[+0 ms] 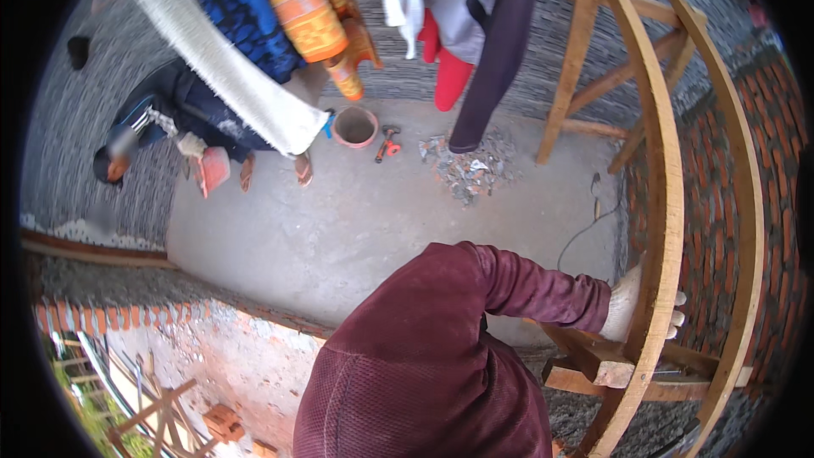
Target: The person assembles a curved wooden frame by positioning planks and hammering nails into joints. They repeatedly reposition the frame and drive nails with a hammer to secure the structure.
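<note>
My left hand (623, 304), in a white work glove and a maroon sleeve, reaches to the right and grips the near long rail (660, 153) of a wooden trestle. Its fingertips show past the rail's right edge, while the rail hides part of the palm. Just below the hand, short timber crosspieces (606, 369) meet the rail. A second long rail (739, 144) runs alongside, farther right. My right hand is out of view.
At left a co-worker (153, 119) holds a red pan-like container (212, 171) in a gloved hand. Cloths (297, 0) hang overhead. On the concrete floor are a bucket (354, 125), a hammer (386, 144) and a rubble pile (475, 165). A brick wall (772, 178) stands right.
</note>
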Tool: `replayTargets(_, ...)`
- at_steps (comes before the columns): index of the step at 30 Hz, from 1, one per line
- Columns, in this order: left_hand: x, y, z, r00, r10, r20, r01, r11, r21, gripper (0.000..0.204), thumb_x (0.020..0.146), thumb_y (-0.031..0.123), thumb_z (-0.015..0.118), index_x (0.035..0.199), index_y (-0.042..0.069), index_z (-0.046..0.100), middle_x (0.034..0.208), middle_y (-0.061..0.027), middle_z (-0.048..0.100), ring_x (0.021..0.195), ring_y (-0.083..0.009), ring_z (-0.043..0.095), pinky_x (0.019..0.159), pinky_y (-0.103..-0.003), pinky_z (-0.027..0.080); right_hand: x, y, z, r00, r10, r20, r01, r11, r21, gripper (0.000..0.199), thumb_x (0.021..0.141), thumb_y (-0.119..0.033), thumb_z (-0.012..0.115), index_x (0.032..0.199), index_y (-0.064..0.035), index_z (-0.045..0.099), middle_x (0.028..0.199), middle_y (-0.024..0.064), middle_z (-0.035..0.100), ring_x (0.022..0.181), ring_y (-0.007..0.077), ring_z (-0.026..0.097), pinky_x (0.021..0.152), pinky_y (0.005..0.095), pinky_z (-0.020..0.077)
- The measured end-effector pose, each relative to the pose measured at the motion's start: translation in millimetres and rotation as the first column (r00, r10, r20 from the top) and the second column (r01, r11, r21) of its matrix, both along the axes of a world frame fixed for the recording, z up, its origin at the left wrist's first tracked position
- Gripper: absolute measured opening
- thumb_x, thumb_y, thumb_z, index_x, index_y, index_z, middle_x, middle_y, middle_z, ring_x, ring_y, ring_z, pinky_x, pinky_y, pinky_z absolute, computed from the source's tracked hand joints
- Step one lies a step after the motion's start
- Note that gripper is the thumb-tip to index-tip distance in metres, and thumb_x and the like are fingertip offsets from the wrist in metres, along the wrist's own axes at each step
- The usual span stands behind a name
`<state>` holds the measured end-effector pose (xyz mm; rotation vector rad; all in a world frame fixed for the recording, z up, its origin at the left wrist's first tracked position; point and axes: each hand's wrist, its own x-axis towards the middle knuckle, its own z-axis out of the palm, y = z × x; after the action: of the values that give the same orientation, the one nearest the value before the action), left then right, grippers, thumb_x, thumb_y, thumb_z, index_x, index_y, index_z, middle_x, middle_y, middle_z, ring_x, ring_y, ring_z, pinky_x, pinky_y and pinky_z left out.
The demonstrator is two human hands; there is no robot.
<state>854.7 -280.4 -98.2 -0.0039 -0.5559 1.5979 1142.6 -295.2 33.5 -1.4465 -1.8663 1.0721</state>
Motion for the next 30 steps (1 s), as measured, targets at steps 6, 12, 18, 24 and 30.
replayTargets(6,-5,18,-4,0.854,0.165,-0.493,-0.507,0.478,-0.718,0.095,0.082,0.091,0.031,0.130,0.011,0.051,0.107,-0.0114,0.063,0.091,-0.0293,0.060,0.090,-0.057,0.046,12,-34,-4,0.992,0.118,-0.035,-0.104,0.956,0.273,0.023,0.083,-0.022,0.065,0.089,-0.0022,0.054,0.072,0.0065,0.049,0.067,0.0202,0.044,0.064,0.0384,0.0397)
replayTargets(12,31,-50,14,0.853,0.273,-0.444,-0.510,0.616,-0.601,0.097,0.078,0.095,0.027,0.099,0.006,0.057,0.082,-0.0120,0.060,0.073,-0.0279,0.061,0.074,-0.047,0.052,42,-47,-11,0.979,0.185,-0.088,-0.159,0.958,0.239,0.031,0.090,-0.032,0.065,0.100,-0.0043,0.056,0.072,0.0069,0.051,0.068,0.0184,0.046,0.065,0.0381,0.0418)
replayTargets(18,14,-124,-11,0.859,0.432,-0.273,-0.509,0.774,-0.376,0.098,0.065,0.100,0.042,0.095,0.008,0.060,0.070,-0.0010,0.056,0.061,-0.0184,0.056,0.063,-0.039,0.051,44,-64,-39,0.906,0.225,-0.359,-0.227,0.973,0.037,0.023,0.098,-0.021,0.062,0.107,-0.0025,0.053,0.064,-0.0010,0.046,0.054,0.0069,0.040,0.051,0.0228,0.0297)
replayTargets(24,6,-139,-23,0.866,0.388,-0.315,-0.491,0.781,-0.387,0.100,0.064,0.098,0.048,0.100,0.005,0.064,0.074,-0.0040,0.061,0.066,-0.0207,0.059,0.068,-0.038,0.052,42,-108,-42,0.932,0.238,-0.273,-0.216,0.971,0.105,0.043,0.096,-0.017,0.064,0.130,0.0040,0.051,0.090,0.0066,0.069,0.057,0.0048,0.048,0.052,0.0182,0.0358)
replayTargets(30,6,-151,-25,0.884,0.280,-0.375,-0.438,0.775,-0.455,0.087,0.075,0.088,0.054,0.097,0.005,0.062,0.076,-0.0049,0.063,0.071,-0.0224,0.060,0.074,-0.040,0.054,53,-119,-55,0.936,0.113,-0.333,-0.102,0.993,0.051,0.046,0.092,-0.024,0.070,0.127,0.0016,0.054,0.093,0.0093,0.071,0.065,0.0082,0.054,0.059,0.0233,0.0436)
